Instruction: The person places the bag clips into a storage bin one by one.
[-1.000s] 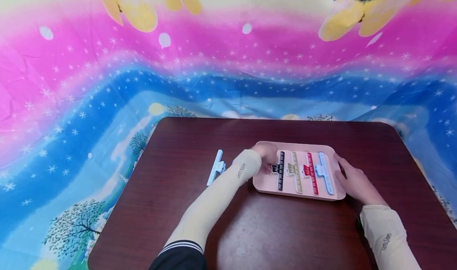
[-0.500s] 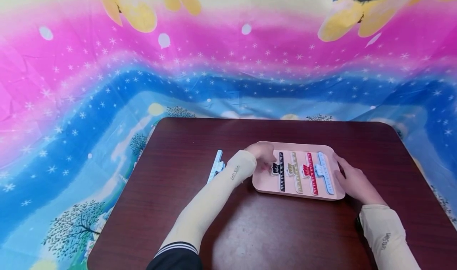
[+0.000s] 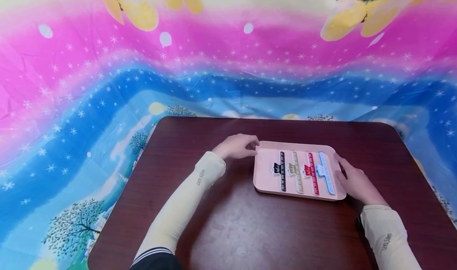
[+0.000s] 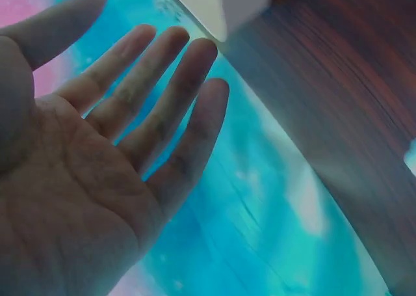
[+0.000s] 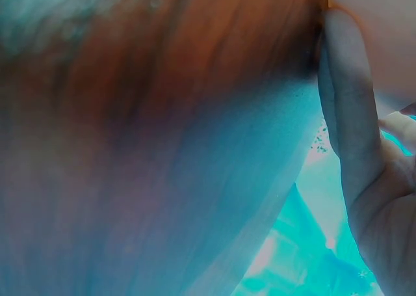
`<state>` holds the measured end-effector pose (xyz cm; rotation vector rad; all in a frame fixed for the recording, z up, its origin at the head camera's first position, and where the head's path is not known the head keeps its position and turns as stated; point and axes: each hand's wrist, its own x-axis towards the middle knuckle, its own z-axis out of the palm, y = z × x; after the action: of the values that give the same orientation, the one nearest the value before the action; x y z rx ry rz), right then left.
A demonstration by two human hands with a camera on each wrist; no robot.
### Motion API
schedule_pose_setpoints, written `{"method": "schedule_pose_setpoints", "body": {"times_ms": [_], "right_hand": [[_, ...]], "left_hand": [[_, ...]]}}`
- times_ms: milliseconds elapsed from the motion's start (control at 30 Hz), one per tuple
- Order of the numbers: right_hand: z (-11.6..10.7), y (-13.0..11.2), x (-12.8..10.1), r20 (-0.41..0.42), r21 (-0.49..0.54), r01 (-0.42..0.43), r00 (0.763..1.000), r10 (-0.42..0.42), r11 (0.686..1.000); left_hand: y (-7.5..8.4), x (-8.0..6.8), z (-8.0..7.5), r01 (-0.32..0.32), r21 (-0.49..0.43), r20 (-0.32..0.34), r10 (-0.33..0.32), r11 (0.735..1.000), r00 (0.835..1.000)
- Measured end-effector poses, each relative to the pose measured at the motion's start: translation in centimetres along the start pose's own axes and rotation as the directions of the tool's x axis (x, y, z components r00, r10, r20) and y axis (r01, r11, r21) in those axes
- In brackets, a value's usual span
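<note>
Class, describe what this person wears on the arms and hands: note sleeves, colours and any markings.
Both hands, the left hand and right hand, are bare. Each forearm wears a pale cream sleeve with small dark lettering near the wrist. At the left elbow, a dark cuff with white stripes shows.

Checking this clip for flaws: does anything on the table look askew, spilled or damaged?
Nothing stands out. Four clips, black, gold, red and light blue, lie side by side in the pink tray. The left hand is open beside it; the right hand rests at its edge.

Pink tray [image 3: 264,178] flat on table — four clips [image 3: 301,170] side by side.
</note>
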<state>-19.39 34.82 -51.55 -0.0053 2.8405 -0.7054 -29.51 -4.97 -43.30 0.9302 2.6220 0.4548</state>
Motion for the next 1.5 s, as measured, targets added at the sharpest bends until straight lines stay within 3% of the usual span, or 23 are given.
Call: {"method": "schedule_pose_setpoints", "body": {"times_ms": [200, 400, 633, 967, 1200, 1300, 1500], "right_hand": [[0.1, 0.2, 0.0, 0.002, 0.002, -0.002, 1.000, 0.002, 1.000], [0.1, 0.2, 0.0, 0.009, 0.012, -0.002, 1.000, 0.002, 1.000], [0.0, 0.1, -0.1, 0.005, 0.013, -0.002, 1.000, 0.002, 1.000], [0.0, 0.0, -0.2, 0.002, 0.011, 0.004, 1.000, -0.005, 1.000], [0.1, -0.2, -0.1, 0.008, 0.013, -0.002, 1.000, 0.002, 1.000], [0.1, -0.1, -0.1, 0.015, 0.016, -0.010, 1.000, 0.010, 1.000], [0.1, 0.0, -0.1, 0.005, 0.010, 0.000, 1.000, 0.000, 1.000]], "left_hand": [[-3.1, -2.8, 0.0, 0.064, 0.033, 0.005, -0.064, 0.997, 0.998], [-5.1, -5.4, 0.7, 0.133, 0.041, 0.020, -0.134, 0.990, 0.991], [-6.4, -7.2, 1.9, 0.132, 0.031, 0.029, -0.133, 0.991, 0.991], [-7.3, -7.3, 3.8, 0.080, 0.142, -0.022, -0.077, 0.987, 0.997], [-7.5, -6.8, 5.0, 0.116, 0.234, -0.044, -0.108, 0.965, 0.993], [-7.5, -6.8, 5.1, 0.125, 0.245, -0.053, -0.115, 0.962, 0.992], [-7.3, -7.0, 4.2, 0.067, 0.191, -0.076, -0.053, 0.979, 0.996]]}}
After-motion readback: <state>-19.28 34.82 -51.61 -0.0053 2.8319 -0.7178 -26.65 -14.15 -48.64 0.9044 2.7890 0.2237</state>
